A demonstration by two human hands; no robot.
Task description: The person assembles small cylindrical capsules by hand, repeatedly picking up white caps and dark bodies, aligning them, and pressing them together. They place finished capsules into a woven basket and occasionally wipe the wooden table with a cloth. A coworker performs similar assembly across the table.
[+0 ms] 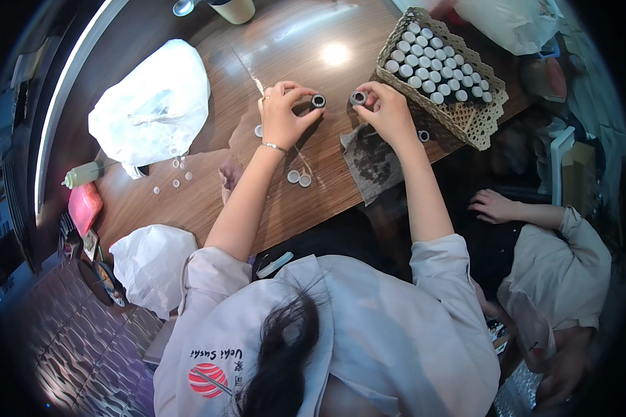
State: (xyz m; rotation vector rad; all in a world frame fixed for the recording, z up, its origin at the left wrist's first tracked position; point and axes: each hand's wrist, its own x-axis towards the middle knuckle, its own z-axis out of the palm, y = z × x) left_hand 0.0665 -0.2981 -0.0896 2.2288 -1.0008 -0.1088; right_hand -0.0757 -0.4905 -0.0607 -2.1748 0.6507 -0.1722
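Observation:
Over the table, my left hand [283,111] pinches a small dark open-topped bottle [318,101] between thumb and fingers. A short gap to the right, my right hand [388,111] grips a second small uncapped bottle [357,99], tilted slightly. Two white caps [293,176] lie side by side below my left hand, and another white cap [259,131] is partly hidden beside my left wrist. Next to my right wrist stands one more open bottle [423,136]. A stained grey cloth [373,165] lies under my right forearm.
A lace-lined wicker basket [424,105] at the far right holds many white-capped bottles [435,64]. White plastic bags [156,97] and scattered small caps [177,183] are on the left, with a squeeze bottle [83,174]. Another person [556,257] sits close on my right.

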